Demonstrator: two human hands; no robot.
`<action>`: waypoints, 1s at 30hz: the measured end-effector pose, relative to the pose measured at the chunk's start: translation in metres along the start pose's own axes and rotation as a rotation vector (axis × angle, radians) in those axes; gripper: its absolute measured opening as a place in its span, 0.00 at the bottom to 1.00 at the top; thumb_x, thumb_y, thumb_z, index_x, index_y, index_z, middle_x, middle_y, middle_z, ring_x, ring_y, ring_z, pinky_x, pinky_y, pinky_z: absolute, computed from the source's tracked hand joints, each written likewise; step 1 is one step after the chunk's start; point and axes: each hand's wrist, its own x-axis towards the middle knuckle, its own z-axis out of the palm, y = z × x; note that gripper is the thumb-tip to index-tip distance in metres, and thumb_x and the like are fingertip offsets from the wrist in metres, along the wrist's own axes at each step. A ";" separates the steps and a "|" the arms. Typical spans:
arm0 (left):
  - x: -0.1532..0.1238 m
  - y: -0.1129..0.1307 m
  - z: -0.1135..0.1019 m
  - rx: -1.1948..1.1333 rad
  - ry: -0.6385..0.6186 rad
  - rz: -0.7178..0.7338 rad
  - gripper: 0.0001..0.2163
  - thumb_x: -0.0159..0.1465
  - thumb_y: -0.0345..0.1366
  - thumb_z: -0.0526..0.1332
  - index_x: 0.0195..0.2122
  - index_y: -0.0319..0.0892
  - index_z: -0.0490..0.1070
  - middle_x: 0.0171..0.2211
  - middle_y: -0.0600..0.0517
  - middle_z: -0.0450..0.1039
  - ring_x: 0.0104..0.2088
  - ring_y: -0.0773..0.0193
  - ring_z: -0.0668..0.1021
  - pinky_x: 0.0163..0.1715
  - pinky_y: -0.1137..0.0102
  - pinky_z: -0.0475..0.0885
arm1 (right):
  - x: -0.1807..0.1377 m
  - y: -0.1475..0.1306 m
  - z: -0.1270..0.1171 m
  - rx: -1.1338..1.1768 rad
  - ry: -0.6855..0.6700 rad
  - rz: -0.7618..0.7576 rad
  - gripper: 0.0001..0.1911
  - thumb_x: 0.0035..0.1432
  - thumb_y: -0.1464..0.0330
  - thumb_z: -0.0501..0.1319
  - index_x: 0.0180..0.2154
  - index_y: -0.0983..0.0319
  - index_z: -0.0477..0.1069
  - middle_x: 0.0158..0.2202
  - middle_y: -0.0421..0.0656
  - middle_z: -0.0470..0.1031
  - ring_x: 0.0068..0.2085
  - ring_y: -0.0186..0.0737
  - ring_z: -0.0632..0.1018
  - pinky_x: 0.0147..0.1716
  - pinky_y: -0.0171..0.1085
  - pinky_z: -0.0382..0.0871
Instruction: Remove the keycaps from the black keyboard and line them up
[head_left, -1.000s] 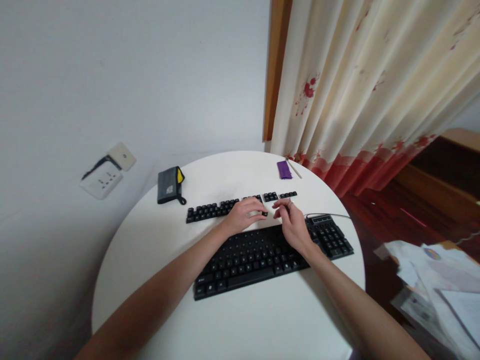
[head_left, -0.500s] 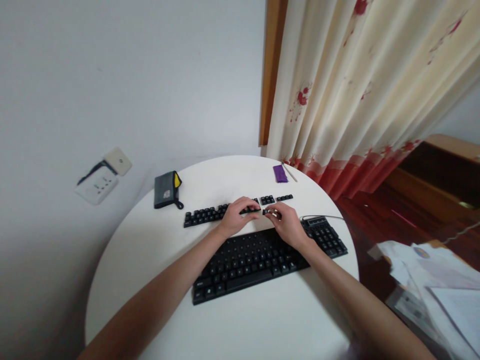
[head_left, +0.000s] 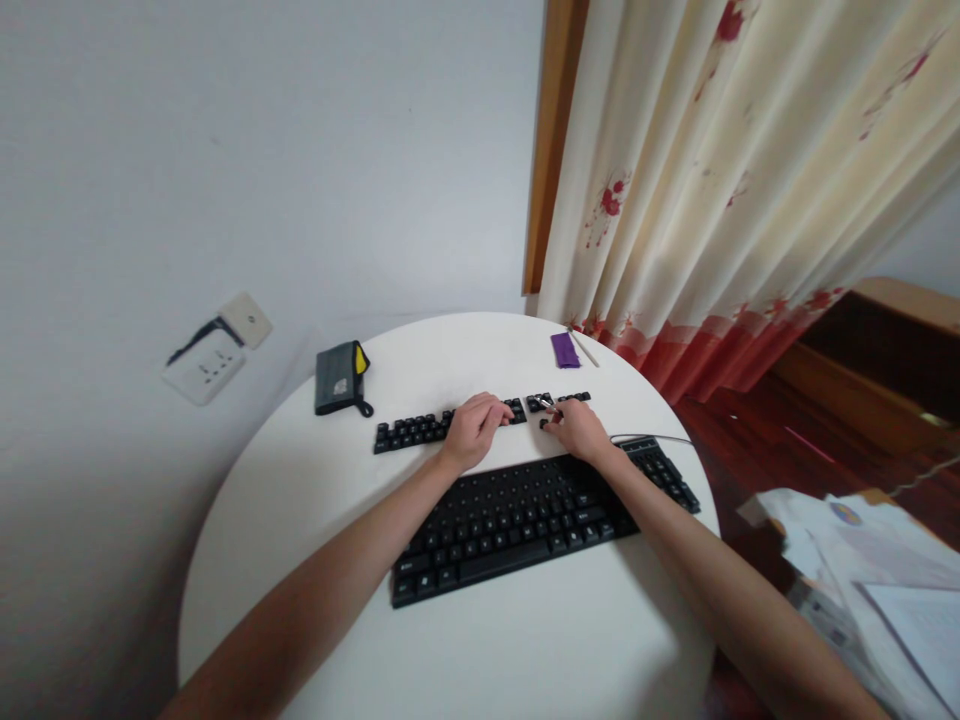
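My left hand [head_left: 474,430] lies over a long block of loose black keycaps [head_left: 412,432] set out in rows. Its fingers are drawn together, and whether anything is pinched in them is hidden. My right hand [head_left: 579,430] is closed around a thin silver metal tool [head_left: 549,405] that points up and left. One black keycap [head_left: 543,424] is at its fingertips, on or just above the table. Beyond that sits a small group of keycaps [head_left: 538,402]. Nearer to me is a black keyboard [head_left: 510,525] with bare key positions in its upper rows, partly under my right forearm.
On the round white table [head_left: 337,620] are a grey pouch [head_left: 339,380] at the far left, and a purple cloth [head_left: 565,350] beside a thin stick [head_left: 585,349] at the back. A cable [head_left: 660,437] runs off the right edge. Papers [head_left: 862,560] lie right of the table.
My right hand has turned, so the silver tool now shows above its fingers, with a keycap just below. The left hand's thumb and fingers have drawn together. The view has shifted slightly.
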 end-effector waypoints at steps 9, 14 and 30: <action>-0.001 -0.003 0.001 0.004 -0.009 0.003 0.19 0.73 0.41 0.48 0.32 0.41 0.74 0.25 0.50 0.72 0.30 0.62 0.74 0.36 0.65 0.70 | -0.004 -0.005 0.007 -0.025 0.023 0.135 0.06 0.53 0.66 0.66 0.32 0.63 0.77 0.35 0.51 0.79 0.37 0.48 0.80 0.33 0.36 0.65; -0.001 -0.002 0.001 0.003 -0.019 0.005 0.19 0.73 0.41 0.48 0.32 0.41 0.73 0.25 0.50 0.72 0.30 0.63 0.74 0.36 0.65 0.70 | 0.005 -0.007 0.011 -0.009 0.037 0.142 0.06 0.53 0.68 0.66 0.34 0.63 0.77 0.36 0.51 0.80 0.39 0.48 0.80 0.34 0.36 0.66; -0.001 -0.002 0.001 -0.014 -0.034 0.002 0.18 0.73 0.40 0.49 0.32 0.41 0.74 0.26 0.50 0.73 0.30 0.63 0.74 0.35 0.66 0.70 | 0.014 -0.010 0.017 0.049 0.088 0.134 0.06 0.52 0.70 0.65 0.33 0.64 0.78 0.34 0.52 0.80 0.37 0.47 0.80 0.33 0.35 0.65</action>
